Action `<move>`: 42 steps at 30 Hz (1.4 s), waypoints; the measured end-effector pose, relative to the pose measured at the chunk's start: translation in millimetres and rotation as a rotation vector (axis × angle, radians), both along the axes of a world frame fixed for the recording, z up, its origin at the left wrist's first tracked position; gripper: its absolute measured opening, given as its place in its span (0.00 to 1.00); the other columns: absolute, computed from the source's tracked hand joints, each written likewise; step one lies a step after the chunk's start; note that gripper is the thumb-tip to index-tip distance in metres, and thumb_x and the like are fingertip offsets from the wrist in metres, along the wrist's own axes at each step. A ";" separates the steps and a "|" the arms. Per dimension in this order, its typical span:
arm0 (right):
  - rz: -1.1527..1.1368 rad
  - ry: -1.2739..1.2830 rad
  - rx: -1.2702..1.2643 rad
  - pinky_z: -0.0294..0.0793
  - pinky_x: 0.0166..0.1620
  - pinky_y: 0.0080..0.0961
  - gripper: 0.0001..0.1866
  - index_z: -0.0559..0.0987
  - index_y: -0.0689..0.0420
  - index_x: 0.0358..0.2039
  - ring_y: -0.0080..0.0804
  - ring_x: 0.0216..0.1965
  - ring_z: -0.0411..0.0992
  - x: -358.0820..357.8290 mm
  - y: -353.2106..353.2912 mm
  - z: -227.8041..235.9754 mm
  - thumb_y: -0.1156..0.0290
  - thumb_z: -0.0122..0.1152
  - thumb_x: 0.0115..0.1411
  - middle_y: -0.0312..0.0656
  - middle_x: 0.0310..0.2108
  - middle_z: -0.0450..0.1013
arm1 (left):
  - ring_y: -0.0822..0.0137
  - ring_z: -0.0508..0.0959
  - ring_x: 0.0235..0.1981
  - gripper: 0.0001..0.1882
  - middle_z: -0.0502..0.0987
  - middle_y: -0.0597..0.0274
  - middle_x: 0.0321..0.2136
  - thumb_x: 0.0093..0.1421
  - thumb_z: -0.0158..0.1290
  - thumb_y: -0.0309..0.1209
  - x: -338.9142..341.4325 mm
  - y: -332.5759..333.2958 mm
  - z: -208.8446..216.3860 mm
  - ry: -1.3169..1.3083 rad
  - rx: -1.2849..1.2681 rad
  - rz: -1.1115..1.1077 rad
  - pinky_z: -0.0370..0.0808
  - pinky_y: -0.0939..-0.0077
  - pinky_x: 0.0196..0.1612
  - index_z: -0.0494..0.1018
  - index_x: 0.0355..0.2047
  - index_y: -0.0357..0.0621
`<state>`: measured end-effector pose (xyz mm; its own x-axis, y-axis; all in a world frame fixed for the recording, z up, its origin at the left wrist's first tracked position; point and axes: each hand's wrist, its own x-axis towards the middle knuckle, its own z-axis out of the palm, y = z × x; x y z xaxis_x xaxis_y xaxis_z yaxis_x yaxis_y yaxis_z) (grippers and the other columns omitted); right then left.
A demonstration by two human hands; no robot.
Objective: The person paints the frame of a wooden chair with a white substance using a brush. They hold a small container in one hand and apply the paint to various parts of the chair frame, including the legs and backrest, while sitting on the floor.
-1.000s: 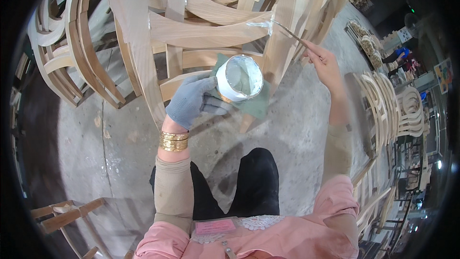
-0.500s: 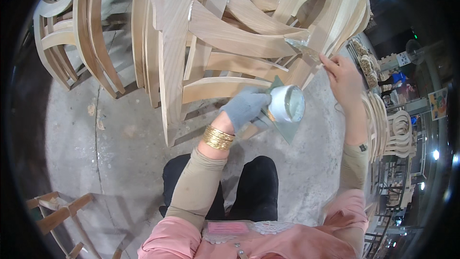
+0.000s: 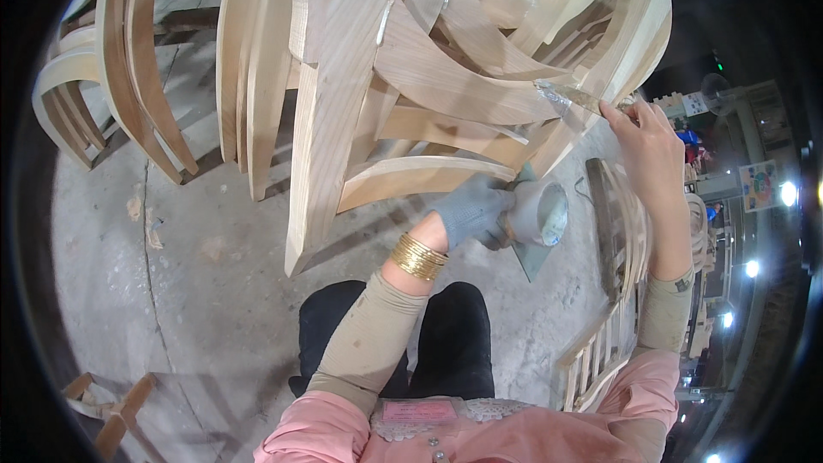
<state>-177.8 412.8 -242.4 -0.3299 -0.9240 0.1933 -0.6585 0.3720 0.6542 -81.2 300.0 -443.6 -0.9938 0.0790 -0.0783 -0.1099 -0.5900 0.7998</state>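
Observation:
My left hand (image 3: 477,210), in a grey glove, is closed around a whitish cup (image 3: 529,206) tilted to the right, with pale paste (image 3: 553,221) inside. Behind the cup a flat grey-green piece (image 3: 533,261) sticks out; how it is held is hidden. My bare right hand (image 3: 645,141) pinches what looks like a putty knife (image 3: 579,99). Its tip rests against a joint at the right end of a curved rail on the pale wooden chair frame (image 3: 463,81). Wet, shiny smears (image 3: 555,101) show at that joint.
More curved wooden frames (image 3: 129,60) stand at the left. A slatted wooden piece (image 3: 613,231) lies to the right, beside my right forearm. A wooden stool-like frame (image 3: 124,416) is at the lower left, on the concrete floor (image 3: 206,291). Workshop shelves and lights lie beyond.
The view has shifted slightly. My left hand has tipped the cup further to the right. The knife has stayed at the same joint, its blade now at a flatter angle.

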 end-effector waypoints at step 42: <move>-0.494 -1.464 -0.317 0.65 0.23 0.20 0.14 0.78 0.59 0.43 0.21 0.18 0.66 4.9 141.8 -29.5 0.73 0.52 0.57 0.38 0.20 0.72 | 0.65 0.79 0.34 0.18 0.75 0.53 0.37 0.64 0.40 0.32 -1.7 43.3 16.5 0.282 -0.369 0.414 0.78 0.74 0.37 0.64 0.48 0.29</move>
